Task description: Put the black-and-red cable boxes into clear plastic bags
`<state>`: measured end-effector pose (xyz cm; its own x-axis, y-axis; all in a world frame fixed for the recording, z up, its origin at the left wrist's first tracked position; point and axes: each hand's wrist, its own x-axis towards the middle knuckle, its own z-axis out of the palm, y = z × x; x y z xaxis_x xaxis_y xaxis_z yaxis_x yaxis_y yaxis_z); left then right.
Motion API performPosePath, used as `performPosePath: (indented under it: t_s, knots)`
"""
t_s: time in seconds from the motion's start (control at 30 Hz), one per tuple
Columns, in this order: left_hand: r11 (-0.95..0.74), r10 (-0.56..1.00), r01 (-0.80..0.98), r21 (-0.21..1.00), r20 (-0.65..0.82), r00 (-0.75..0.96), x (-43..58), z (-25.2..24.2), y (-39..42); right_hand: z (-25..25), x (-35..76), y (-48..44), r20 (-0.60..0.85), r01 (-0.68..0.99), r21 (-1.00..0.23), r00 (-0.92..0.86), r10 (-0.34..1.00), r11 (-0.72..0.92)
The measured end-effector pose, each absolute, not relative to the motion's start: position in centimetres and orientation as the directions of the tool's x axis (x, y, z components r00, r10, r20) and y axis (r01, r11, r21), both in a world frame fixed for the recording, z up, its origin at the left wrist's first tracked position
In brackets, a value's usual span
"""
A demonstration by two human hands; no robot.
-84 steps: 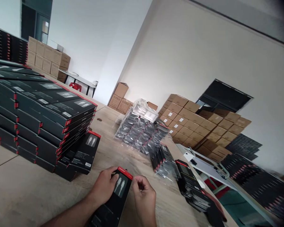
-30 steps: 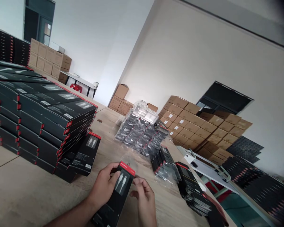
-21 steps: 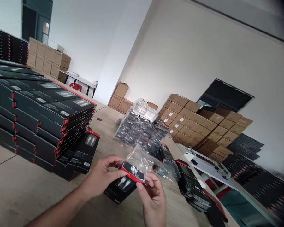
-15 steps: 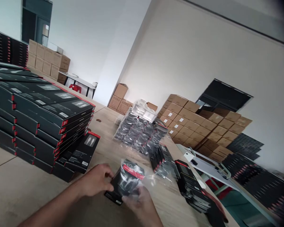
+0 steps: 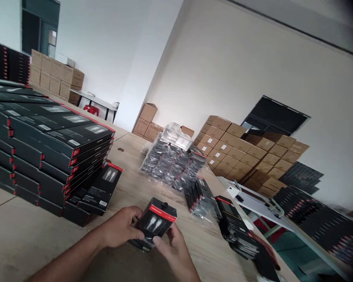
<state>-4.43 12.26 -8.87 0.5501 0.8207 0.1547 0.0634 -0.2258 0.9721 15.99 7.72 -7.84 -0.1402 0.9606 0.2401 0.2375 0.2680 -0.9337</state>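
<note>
A black cable box point(image 5: 156, 224) with a red band and a picture of two white plugs stands tilted between my hands. My left hand point(image 5: 122, 227) grips its left side, thumb at the lower front. My right hand point(image 5: 174, 247) holds the right side with the thumb across the lower front, the other fingers partly hidden behind. Below the box, a dark lower piece with a small white label shows; I cannot tell whether it is part of the same box. Left of my hands, another flat black cable box point(image 5: 102, 188) leans by the stack.
A tall stack of black boxes point(image 5: 55, 129) fills the left of the wooden table point(image 5: 129, 156). Ahead lie plastic-wrapped packs point(image 5: 170, 162) under a white tray point(image 5: 176, 137). More wrapped boxes point(image 5: 201, 197) and flat black sleeves point(image 5: 238, 231) lie rightward. Cartons point(image 5: 235, 145) stand behind.
The clear, shiny plastic around the box earlier no longer shows clearly. The box front now faces me more plainly, and my right hand has shifted its hold. The view has moved slightly.
</note>
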Motion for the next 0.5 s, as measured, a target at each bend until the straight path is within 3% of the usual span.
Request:
performPosePath:
  t_s: [0.17, 0.3, 0.4, 0.5]
  knots:
    - [-0.152, 0.783, -0.077, 0.985, 0.167, 0.599, -3.3, -9.2, 11.0, -7.0, 15.8, 8.3, 0.221, 0.023, -0.975, 0.108, 0.969, 0.22]
    - [-0.226, 0.772, 0.04, 0.973, 0.155, 0.617, -2.3, -8.9, 10.0, -7.4, 16.7, 8.9, 0.071, -0.253, -0.957, 0.26, 0.963, 0.139]
    - [-0.266, 0.792, 0.12, 0.957, 0.146, 0.593, -1.9, -8.6, 9.9, -7.7, 17.1, 9.1, 0.027, -0.296, -0.948, 0.292, 0.956, 0.118]
    - [-0.291, 0.87, 0.313, 0.904, 0.114, 0.479, -1.6, -8.6, 10.0, -8.2, 16.3, 9.1, 0.047, -0.262, -0.951, 0.4, 0.915, 0.163]
